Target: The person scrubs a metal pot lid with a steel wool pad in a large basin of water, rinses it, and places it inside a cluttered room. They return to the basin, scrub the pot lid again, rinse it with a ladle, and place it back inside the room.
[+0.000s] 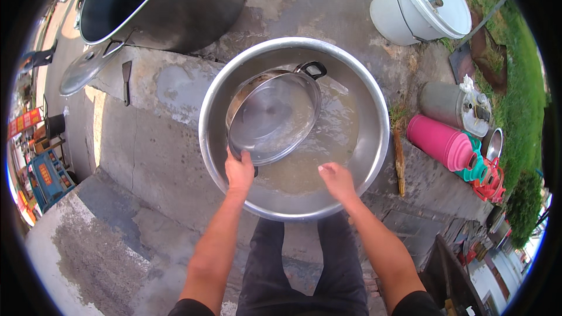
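Note:
A large round stainless steel basin point(370, 140) with cloudy water in its bottom lies right before me. Inside it, on the left, a metal pot point(274, 116) with black handles is tilted, and its open side faces up towards me. My left hand point(239, 169) grips the pot's lower left rim, thumb on the inside. Over the water at the basin's near right side is my right hand point(337, 180), fingers curled together and slightly blurred; it is apart from the pot. Whether it holds something small, I cannot tell.
Beyond the basin stand a big dark metal pot point(189, 8) and a white bucket point(406, 8). A metal lid point(88, 63) and a scraper point(127, 82) are at left. Right lie a wooden stick point(398, 162), a metal canister point(443, 103) and a pink thermos flask point(439, 140).

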`<state>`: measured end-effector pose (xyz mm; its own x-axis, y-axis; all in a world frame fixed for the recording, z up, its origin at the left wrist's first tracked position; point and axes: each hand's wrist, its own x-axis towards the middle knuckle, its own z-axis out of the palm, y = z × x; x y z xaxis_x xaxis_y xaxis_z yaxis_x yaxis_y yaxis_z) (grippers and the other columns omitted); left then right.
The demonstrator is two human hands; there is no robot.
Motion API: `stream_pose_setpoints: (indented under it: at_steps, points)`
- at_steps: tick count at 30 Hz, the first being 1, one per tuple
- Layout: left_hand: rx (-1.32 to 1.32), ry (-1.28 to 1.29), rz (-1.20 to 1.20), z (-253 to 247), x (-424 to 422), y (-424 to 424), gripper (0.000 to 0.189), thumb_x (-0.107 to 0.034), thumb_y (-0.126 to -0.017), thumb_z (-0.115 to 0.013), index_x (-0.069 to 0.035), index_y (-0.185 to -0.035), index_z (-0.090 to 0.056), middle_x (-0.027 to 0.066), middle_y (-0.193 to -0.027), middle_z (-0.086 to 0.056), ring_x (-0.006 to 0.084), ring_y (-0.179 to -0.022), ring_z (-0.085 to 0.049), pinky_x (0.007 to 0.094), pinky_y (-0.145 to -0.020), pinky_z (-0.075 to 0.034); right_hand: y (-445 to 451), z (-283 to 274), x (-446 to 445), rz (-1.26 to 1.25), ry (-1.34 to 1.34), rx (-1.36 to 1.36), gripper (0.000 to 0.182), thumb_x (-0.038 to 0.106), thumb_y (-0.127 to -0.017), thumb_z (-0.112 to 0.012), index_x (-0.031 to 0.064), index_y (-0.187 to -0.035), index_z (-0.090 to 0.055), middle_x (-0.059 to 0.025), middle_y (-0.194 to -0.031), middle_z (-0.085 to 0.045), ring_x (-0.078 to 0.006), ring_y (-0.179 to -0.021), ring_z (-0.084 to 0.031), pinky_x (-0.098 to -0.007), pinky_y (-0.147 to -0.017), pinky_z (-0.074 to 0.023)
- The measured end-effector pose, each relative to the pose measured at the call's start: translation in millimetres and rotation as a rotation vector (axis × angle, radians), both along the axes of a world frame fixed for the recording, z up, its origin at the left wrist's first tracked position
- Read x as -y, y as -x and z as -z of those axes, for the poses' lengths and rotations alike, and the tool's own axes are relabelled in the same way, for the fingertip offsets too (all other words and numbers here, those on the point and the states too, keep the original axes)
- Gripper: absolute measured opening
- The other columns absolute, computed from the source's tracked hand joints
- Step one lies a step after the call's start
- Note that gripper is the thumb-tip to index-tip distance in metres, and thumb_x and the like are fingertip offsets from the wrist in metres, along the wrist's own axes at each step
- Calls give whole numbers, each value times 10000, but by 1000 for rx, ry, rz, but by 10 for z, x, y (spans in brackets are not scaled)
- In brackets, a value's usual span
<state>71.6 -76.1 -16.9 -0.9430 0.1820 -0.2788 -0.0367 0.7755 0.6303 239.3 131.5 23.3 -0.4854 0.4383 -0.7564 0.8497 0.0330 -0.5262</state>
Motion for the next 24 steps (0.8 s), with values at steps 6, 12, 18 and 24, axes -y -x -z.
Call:
stream_pose_setpoints:
  at_steps: [6, 12, 18, 24]
  points:
    - [-258, -1, 166, -567, -302, 121, 632, -1, -746, -565, -67, -1345, -375, 157, -957, -647, 342, -737, -628, 389, -634, -499, -308, -447, -201, 72, 71, -74, 342, 287, -866, -610, -26, -1002, -616, -137, -880, -673, -175, -817, -645, -291, -752, -496]
    - [-580, -52, 319, -1105, -238, 333, 585, 7, -743, -578, -55, -1306, -428, 158, -1067, -625, 298, -774, -635, 363, -644, -506, -667, -814, -412, 54, 6, -72, 317, 277, -869, -608, -21, -974, -623, -106, -822, -670, -147, -765, -631, -271, -719, -492]
    - [-708, -65, 327, -1796, -307, 421, 581, -25, -742, -602, -44, -1300, -442, 137, -988, -643, 312, -765, -615, 381, -682, -495, -1177, -1238, -660, 48, -137, -39, 329, 311, -871, -595, -10, -933, -630, -88, -743, -646, -143, -672, -589, -289, -653, -473]
    - [-677, -113, 212, -2379, -227, 311, 532, -32, -781, -567, -55, -1297, -439, 167, -1132, -595, 331, -812, -618, 396, -683, -494, -1985, -1411, -935, 123, -211, -61, 339, 309, -875, -572, -22, -824, -618, -47, -650, -593, -113, -604, -556, -279, -586, -449]
